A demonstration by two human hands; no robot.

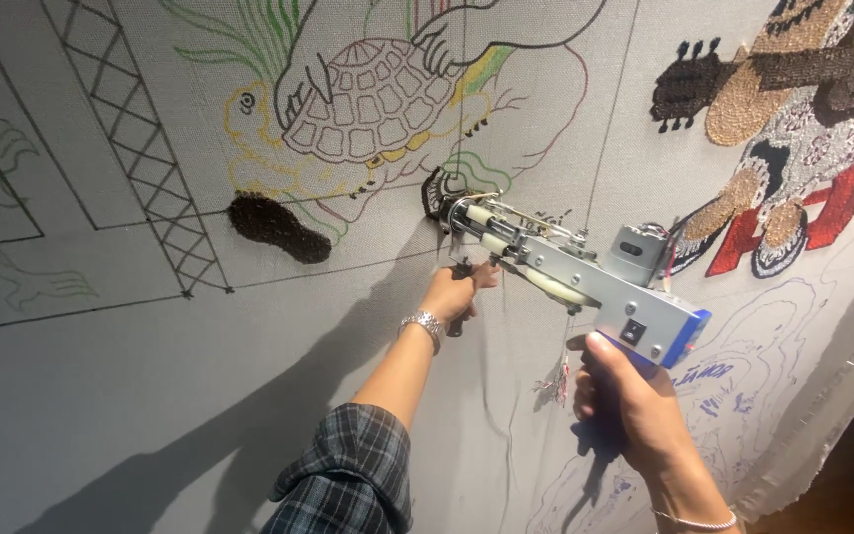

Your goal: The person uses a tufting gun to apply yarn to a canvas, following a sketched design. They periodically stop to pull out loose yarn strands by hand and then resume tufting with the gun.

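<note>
A grey metal tufting gun point(585, 277) with a blue rear end is pressed nose-first against a stretched grey cloth point(200, 376). My left hand point(457, 292), with a silver watch and a plaid sleeve, grips the gun's black front handle. My right hand point(625, 396) is closed around the rear grip below the switch. The gun's tip sits at a small dark tufted patch point(439, 193) under a drawn turtle point(368, 99). A larger dark brown tufted patch point(277, 227) lies to the left. Yarn runs down to the gun from above.
The cloth carries line drawings: a lattice tower point(140, 148) at left and blue outlines point(743, 356) at lower right. A finished tufted figure in brown, red and white point(803, 129) fills the upper right. The cloth's loose edge point(842, 396) hangs at the right.
</note>
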